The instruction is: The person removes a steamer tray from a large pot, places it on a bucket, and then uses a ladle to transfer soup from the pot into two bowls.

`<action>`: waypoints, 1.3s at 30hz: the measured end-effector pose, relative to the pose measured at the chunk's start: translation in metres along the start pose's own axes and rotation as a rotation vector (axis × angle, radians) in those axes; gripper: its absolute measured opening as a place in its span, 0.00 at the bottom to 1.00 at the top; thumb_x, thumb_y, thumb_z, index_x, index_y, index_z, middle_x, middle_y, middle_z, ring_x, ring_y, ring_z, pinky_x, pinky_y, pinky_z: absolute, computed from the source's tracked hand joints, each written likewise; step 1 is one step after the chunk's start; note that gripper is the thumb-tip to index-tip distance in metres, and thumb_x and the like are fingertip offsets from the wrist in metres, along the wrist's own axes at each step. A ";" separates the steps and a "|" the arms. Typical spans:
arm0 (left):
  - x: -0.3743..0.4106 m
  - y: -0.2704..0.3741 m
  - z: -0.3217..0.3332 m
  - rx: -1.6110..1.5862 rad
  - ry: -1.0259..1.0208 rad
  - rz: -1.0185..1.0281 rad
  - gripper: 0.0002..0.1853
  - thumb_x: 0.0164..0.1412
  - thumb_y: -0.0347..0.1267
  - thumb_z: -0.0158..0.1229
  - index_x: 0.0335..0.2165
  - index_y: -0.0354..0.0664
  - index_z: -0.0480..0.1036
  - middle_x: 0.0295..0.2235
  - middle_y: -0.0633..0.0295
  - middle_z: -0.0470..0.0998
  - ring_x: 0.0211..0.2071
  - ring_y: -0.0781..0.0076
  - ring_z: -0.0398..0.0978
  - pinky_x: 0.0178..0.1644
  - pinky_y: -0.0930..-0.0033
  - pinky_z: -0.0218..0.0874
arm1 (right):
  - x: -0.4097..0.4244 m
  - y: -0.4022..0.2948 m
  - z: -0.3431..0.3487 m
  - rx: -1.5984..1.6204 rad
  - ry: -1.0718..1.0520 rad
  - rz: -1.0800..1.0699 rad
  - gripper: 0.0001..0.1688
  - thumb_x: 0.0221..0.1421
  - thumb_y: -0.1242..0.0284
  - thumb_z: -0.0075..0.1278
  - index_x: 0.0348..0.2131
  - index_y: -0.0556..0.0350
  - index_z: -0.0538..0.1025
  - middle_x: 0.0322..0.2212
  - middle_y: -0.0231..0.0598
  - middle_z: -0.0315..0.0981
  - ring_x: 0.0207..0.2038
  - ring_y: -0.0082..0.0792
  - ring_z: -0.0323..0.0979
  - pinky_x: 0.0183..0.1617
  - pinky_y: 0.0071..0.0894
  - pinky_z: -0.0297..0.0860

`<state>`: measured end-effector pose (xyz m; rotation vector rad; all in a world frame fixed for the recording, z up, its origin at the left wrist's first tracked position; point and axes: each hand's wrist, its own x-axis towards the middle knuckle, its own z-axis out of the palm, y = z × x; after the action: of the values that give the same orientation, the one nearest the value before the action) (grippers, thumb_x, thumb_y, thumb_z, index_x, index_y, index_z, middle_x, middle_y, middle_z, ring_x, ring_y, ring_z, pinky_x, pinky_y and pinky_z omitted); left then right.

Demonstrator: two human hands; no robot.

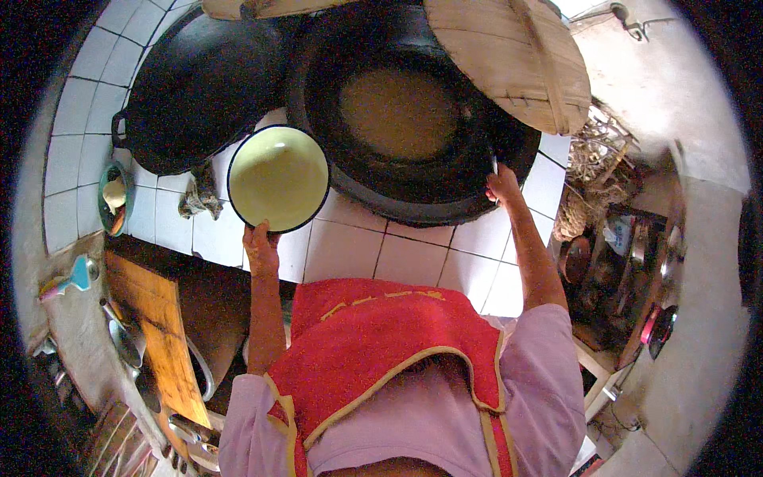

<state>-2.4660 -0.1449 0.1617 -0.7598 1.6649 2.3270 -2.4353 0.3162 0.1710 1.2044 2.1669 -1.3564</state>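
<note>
My left hand (261, 249) grips the rim of a pale yellow enamel basin (279, 179) with a dark edge, above the white-tiled stove top (349, 238). No food shows in the basin. The fingers of my right hand (505, 183) are closed on the light handle of a utensil (493, 161), whose far end runs into a large dark wok (381, 191). Brownish, cloudy liquid (398, 113) lies at the bottom of this wok. The utensil's head is too dark to make out.
Another black wok (197, 89) stands at the left. A round wooden lid (512, 53) overlaps the large wok's upper right. A crumpled cloth (201, 194) and a green dish (115, 200) lie on the left tiles. Dry twigs (602, 143) are piled beyond the right edge, and a wooden board (158, 334) leans lower left.
</note>
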 end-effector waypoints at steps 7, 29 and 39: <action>0.007 -0.005 0.000 -0.049 -0.010 0.004 0.19 0.44 0.31 0.46 0.39 0.40 0.59 0.32 0.62 0.67 0.31 0.72 0.67 0.30 0.74 0.63 | -0.040 0.022 0.037 0.331 -0.215 0.244 0.03 0.45 0.77 0.36 0.25 0.57 0.62 0.13 0.38 0.61 0.11 0.28 0.60 0.09 0.24 0.56; 0.015 0.011 0.018 -0.043 0.002 0.025 0.19 0.42 0.29 0.47 0.38 0.40 0.61 0.31 0.63 0.67 0.29 0.74 0.66 0.29 0.76 0.62 | 0.028 0.004 0.094 0.446 -0.204 0.090 0.06 0.44 0.71 0.38 0.25 0.54 0.62 0.14 0.34 0.60 0.11 0.24 0.59 0.08 0.18 0.53; 0.021 0.041 0.032 0.091 0.039 0.083 0.15 0.43 0.30 0.47 0.34 0.37 0.61 0.27 0.63 0.67 0.25 0.76 0.67 0.28 0.76 0.62 | 0.010 0.000 0.120 0.996 -0.581 0.238 0.08 0.45 0.71 0.42 0.28 0.53 0.61 0.17 0.34 0.63 0.13 0.22 0.60 0.13 0.17 0.60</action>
<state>-2.5108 -0.1331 0.1927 -0.7362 1.8385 2.2866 -2.4601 0.2189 0.1041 1.0631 0.8881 -2.3772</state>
